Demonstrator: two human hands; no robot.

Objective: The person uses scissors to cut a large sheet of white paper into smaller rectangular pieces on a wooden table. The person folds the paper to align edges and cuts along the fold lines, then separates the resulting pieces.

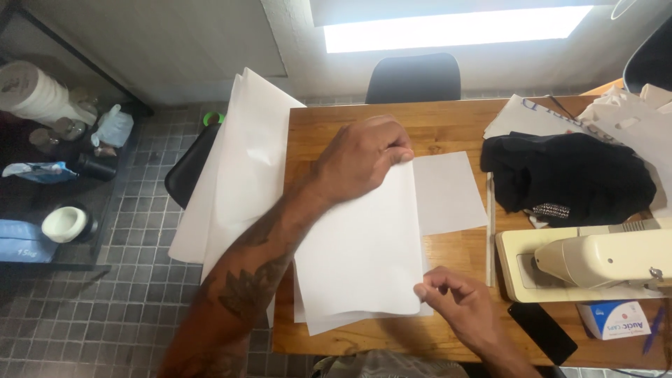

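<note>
A white sheet of paper [360, 245] lies on a small stack of sheets on the wooden table [455, 126]. My left hand [360, 157] pinches its far right corner. My right hand [455, 301] pinches its near right corner. A smaller white sheet [451, 192] lies flat just to the right, partly under the held sheet. More large white paper [238, 168] hangs over the table's left edge.
A cream sewing machine [595, 262] stands at the right, with black cloth [574, 175] behind it. A long ruler [490, 231], a dark phone [542, 332] and a small box [616, 318] lie nearby. A black chair [413, 77] stands beyond the table. Shelves with clutter stand at the left.
</note>
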